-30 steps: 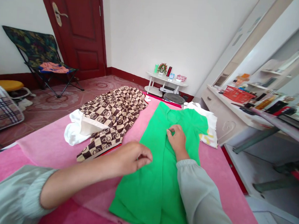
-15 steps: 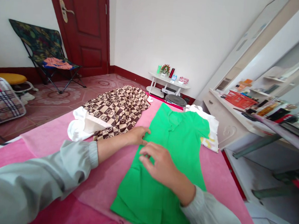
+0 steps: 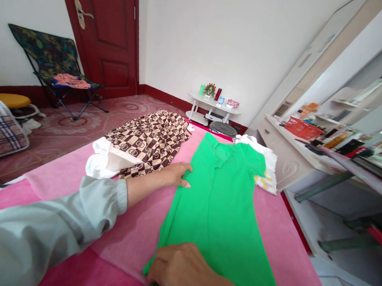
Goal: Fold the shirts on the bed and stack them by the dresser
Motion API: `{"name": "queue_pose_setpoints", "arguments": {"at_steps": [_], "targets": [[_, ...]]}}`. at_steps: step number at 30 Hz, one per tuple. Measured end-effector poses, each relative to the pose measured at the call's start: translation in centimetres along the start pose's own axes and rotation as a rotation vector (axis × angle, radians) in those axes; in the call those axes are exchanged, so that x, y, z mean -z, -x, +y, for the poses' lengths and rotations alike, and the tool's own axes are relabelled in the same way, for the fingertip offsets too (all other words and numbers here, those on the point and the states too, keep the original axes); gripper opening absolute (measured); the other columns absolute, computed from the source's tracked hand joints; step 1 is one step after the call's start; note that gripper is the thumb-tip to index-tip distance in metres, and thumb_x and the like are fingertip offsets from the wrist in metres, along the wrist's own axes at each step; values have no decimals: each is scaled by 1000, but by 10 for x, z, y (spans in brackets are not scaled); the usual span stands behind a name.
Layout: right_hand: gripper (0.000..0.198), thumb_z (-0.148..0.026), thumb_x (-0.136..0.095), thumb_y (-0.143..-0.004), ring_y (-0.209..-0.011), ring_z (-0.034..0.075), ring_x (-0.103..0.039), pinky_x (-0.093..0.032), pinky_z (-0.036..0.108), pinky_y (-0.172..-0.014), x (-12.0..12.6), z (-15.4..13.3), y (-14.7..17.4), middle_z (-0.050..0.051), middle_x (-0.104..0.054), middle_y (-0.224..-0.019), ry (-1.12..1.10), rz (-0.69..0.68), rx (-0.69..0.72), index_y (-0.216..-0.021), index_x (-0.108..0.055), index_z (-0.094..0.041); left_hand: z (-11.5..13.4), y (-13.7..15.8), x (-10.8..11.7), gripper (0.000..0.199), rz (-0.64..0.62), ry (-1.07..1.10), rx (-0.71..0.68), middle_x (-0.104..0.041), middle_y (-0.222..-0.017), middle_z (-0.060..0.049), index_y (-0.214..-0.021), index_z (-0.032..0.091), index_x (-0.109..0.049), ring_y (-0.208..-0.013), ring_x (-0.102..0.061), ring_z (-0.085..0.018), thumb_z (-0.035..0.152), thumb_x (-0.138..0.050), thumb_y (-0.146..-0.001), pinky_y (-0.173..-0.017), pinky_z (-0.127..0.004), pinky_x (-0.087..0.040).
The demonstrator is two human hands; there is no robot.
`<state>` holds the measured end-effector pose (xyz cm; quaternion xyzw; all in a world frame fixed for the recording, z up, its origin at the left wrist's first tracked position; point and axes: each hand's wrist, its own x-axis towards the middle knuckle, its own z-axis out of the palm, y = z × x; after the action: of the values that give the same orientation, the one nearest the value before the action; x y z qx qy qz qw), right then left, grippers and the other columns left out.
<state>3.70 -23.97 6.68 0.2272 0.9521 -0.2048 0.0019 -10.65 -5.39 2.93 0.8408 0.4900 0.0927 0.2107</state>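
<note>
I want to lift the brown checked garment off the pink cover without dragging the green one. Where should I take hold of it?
Grip the brown checked garment at its far edge near the door side, coming from the left. That edge lies free on the pink cover; the near right corner lies close beside the left hand and the green shirt.

No word, number or label can be read anywhere. The brown checked garment (image 3: 148, 141), at about eleven o'clock from the green shirt (image 3: 219, 206), bears a repeated interlocking ring motif, but no letters in it are legible. The packages on the shelf (image 3: 312, 142) at two o'clock are too blurred to read.
</note>
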Motion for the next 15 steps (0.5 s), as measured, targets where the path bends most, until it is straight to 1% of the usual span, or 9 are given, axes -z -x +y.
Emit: {"name": "queue_pose_setpoints", "arguments": {"at_steps": [1, 2, 4, 6, 7, 8, 11, 13, 15], "targets": [[16, -37, -63, -83, -65, 11, -57, -33, 23, -54, 7, 3, 2, -3, -65, -74, -59, 43, -20, -80, -65, -21, 3, -1, 3, 66, -22, -26, 20, -61, -99, -3, -124, 23, -53, -90, -59, -20, 47, -74, -66, -76, -26, -44], [15, -35, -60, -85, -66, 10, -57, -36, 22, -57, 15, 9, 3, -4, -65, -75, -111, 122, -66, -81, -65, -22, 7, -3, 7, 66, -35, -62, 38, -62, -98, -3, -122, 24, -55, -90, -60, -22, 47, -75, -64, -76, -27, -45], [13, -27, -54, -89, -72, 11, -58, -40, 21, -66, 29, 32, 4, -3, -65, -78, -149, 346, -214, -83, -65, -23, 17, -8, 13, 56, -15, -140, 52, -63, -100, -6, -112, 23, -63, -94, -60, -25, 44, -77, -62, -78, -31, -46], [11, -22, -54, -88, -85, 15, -59, -43, 26, -77, 35, 66, 3, 1, -65, -88, -91, 575, -360, -89, -64, -22, 29, -18, 16, 36, 56, -184, 24, -62, -106, -9, -101, 21, -68, -101, -59, -28, 37, -72, -69, -85, -34, -46], [14, -21, -54, -86, -96, 19, -57, -43, 31, -85, 34, 85, 2, 4, -64, -98, -46, 670, -408, -97, -63, -21, 34, -24, 15, 29, 93, -185, 0, -61, -109, -10, -100, 20, -69, -104, -58, -27, 34, -67, -74, -88, -34, -45], [20, -20, -55, -84, -102, 21, -54, -42, 36, -90, 31, 104, 2, 7, -61, -107, -2, 730, -438, -103, -61, -21, 39, -31, 13, 27, 122, -178, -25, -60, -113, -10, -102, 20, -68, -107, -57, -26, 31, -61, -79, -91, -33, -44], [26, -19, -56, -82, -108, 25, -51, -41, 43, -93, 14, 149, 4, 10, -58, -115, 44, 778, -485, -107, -60, -20, 46, -55, -1, 37, 178, -159, -75, -56, -126, -10, -121, 19, -58, -114, -55, -23, 29, -52, -86, -97, -31, -42], [23, -17, -55, -81, -106, 25, -52, -42, 43, -92, 3, 165, 7, 9, -58, -112, 9, 788, -491, -103, -61, -21, 43, -70, -15, 46, 207, -151, -74, -49, -136, -13, -130, 16, -51, -122, -50, -24, 31, -51, -87, -102, -33, -39], [20, -16, -54, -81, -105, 23, -53, -42, 41, -92, -3, 170, 10, 8, -60, -108, -55, 823, -483, -99, -62, -21, 38, -82, -30, 50, 241, -148, -52, -41, -143, -15, -135, 13, -45, -131, -40, -27, 34, -46, -90, -108, -39, -32]]}}
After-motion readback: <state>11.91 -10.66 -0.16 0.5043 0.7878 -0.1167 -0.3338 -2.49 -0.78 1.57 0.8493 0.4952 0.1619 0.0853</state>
